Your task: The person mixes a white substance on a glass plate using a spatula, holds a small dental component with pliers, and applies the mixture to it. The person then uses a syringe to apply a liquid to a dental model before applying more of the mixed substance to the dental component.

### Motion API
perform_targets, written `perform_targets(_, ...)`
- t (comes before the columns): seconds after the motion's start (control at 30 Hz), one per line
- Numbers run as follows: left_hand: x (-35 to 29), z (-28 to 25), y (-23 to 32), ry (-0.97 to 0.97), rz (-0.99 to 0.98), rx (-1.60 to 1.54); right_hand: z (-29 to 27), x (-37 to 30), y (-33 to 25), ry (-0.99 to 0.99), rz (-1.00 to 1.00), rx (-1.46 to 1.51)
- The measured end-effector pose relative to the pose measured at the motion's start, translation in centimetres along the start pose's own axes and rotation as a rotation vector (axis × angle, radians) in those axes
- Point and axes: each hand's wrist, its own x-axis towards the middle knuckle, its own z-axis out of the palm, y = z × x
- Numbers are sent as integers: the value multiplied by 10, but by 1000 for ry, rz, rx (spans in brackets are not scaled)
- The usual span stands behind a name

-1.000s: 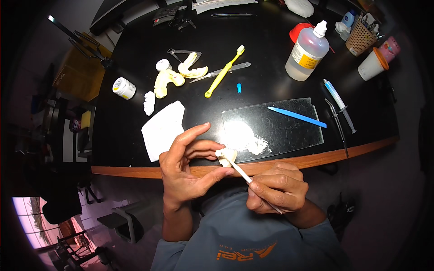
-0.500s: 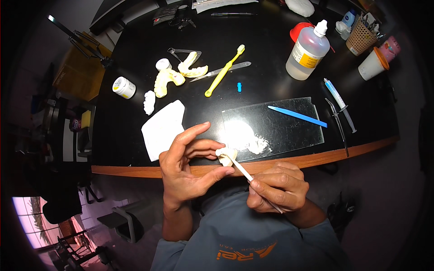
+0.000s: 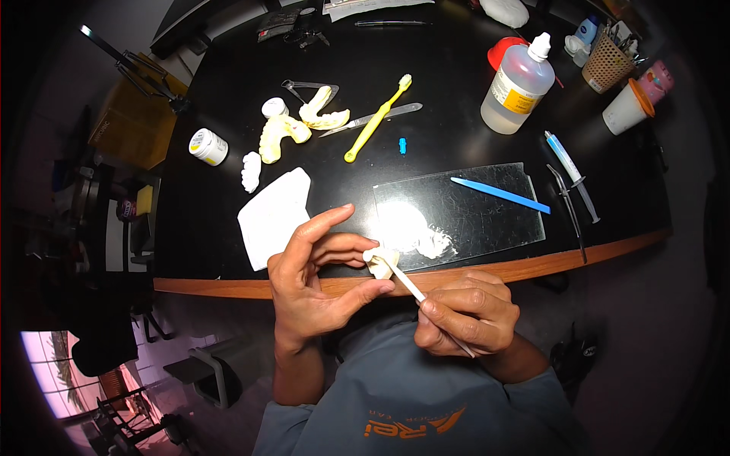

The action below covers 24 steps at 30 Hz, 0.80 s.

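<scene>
Between the thumb and fingers of my left hand [image 3: 319, 270] is a small cream-coloured dental model piece [image 3: 379, 265], held over the table's front edge. My left index finger is raised off it. My right hand [image 3: 470, 315] grips a thin white stick-like tool [image 3: 411, 286] like a pen, its tip against the piece. Just beyond lies a glass slab [image 3: 487, 228] with a smear of white paste [image 3: 435, 243] and a blue plastic spatula [image 3: 500, 195] on it. To the left is a folded white paper [image 3: 275, 216].
Farther back lie yellowish dental arch models [image 3: 283, 137], a yellow toothbrush [image 3: 378, 119], a scalpel [image 3: 403, 111] and a small blue piece [image 3: 403, 146]. A liquid bottle [image 3: 517, 87] stands back right. Tweezers [image 3: 566, 209] and a syringe [image 3: 572, 175] lie right; a white jar [image 3: 207, 147] is left.
</scene>
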Motion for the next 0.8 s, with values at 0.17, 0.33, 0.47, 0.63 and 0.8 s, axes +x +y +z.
perform_targets(0.17,0,0,1,4,-1,3,-3,2,-1,35,17,16)
perform_targets(0.33,-1,-6,0,-78,11,73,-25,0,0,43,90,-151)
perform_targets(0.47,0,-1,-1,-4,37,51,-25,0,4,33,84,-184)
perform_targets(0.63,1,0,0,-9,31,52,-20,1,7,27,67,-207)
perform_targets(0.8,0,-2,0,-8,38,57,-20,2,6,13,68,-224)
